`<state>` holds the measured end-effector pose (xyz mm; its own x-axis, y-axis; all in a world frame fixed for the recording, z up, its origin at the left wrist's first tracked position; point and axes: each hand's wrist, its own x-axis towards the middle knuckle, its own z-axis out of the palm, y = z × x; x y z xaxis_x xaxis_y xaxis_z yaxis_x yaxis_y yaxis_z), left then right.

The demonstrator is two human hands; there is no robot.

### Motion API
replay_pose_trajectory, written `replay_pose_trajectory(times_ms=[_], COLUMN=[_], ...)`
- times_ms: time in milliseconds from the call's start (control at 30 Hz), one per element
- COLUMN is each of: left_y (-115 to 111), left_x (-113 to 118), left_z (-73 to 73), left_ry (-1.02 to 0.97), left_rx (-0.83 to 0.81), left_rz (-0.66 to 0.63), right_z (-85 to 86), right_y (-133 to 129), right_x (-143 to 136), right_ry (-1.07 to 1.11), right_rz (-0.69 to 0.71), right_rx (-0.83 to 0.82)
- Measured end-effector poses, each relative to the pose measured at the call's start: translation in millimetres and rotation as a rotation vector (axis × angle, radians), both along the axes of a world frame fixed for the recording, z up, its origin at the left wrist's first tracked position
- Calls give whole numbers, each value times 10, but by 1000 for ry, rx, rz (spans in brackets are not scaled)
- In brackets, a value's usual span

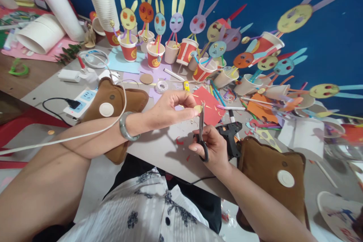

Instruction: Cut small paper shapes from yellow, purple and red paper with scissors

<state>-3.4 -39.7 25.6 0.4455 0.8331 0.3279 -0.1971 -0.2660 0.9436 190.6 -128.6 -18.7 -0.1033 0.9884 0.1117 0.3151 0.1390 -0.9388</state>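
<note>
My left hand [177, 109] pinches a small pale yellow piece of paper [198, 109] between thumb and fingertips. My right hand [211, 145] grips a pair of scissors [201, 130] with dark handles, its blades pointing up beside the yellow piece. Whether the blades touch the paper I cannot tell. Under and behind the hands lies a red sheet of paper [208, 102] strewn with thin yellow offcuts. A black glue gun [231, 136] lies just right of my right hand.
Paper cups with paper rabbit figures [129, 47] line the blue wall. A stack of white cups [102, 3] stands at back left. Brown cushions [272, 174] lie on both sides. A white cable [93, 135] crosses my left arm; a power strip [82, 102] sits left.
</note>
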Motion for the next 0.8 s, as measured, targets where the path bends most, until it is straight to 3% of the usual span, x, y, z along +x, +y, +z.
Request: replay_pose_trajectory(times_ms=[467, 800], left_y=[9, 16], left_x=[-26, 14], left_z=[50, -64], left_ry=[10, 28], left_rx=[-49, 11], left_rz=[0, 13], right_z=[48, 27], right_y=[15, 12], right_x=[-36, -31], right_ry=[39, 41], right_rz=[23, 34], right_rx=[21, -23])
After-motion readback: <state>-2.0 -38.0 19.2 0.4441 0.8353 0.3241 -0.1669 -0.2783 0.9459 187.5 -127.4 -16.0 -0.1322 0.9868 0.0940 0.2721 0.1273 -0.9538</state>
